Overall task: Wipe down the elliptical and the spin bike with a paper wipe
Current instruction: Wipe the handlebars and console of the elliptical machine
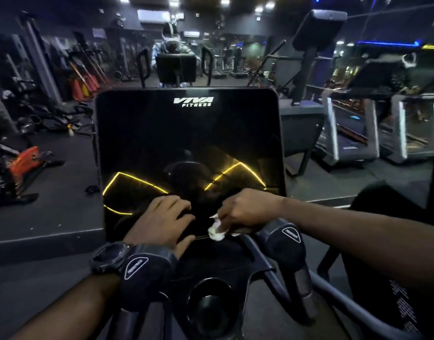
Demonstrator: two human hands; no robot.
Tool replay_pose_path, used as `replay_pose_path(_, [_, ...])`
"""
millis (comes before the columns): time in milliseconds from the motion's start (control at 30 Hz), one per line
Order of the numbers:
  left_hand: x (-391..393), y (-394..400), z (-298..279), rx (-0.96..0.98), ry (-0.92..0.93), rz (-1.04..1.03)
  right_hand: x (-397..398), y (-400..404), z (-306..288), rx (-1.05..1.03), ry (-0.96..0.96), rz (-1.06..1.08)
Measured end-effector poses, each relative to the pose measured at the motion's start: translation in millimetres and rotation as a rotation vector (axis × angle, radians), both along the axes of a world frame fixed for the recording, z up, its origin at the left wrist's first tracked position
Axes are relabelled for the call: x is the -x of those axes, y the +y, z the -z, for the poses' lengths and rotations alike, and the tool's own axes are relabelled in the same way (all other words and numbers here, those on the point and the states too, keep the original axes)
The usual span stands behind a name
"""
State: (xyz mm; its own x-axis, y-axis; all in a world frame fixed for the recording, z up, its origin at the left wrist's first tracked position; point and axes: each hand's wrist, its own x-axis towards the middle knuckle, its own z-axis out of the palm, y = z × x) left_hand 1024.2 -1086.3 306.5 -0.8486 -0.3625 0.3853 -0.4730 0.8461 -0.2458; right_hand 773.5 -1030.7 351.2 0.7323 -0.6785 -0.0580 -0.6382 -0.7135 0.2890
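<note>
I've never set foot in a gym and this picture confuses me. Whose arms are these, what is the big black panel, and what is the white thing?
The camera sits on a person's head, looking forward and down, so the arms are their own. The black panel is the console screen of an exercise machine, marked Viva Fitness; the yellow lines look like reflected lights. The left hand, with a wristwatch, rests on the screen's lower edge. The right hand pinches a crumpled white paper wipe against that edge. Below are two padded handle grips and a cup holder. Treadmills stand to the right.
</note>
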Motion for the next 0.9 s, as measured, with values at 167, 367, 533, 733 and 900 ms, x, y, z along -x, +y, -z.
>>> replay_pose_path(167, [16,1,-14,0.040,-0.169,0.205,78,64,37,0.160,-0.216,0.348])
replay_pose_path(367, [28,-6,-14,-0.003,-0.290,0.318,66,88,81,0.328,-0.507,0.580])
replay_pose_path(533, [39,-11,-29,0.012,-0.387,0.371,73,97,83,0.359,-0.770,0.648])
replay_pose_path(733, [71,-8,-60,-0.034,-0.766,0.230,49,74,72,0.425,-0.791,0.654])
replay_pose_path(900, [90,-5,-66,-0.020,-0.888,0.227,64,73,66,0.511,-0.851,0.733])
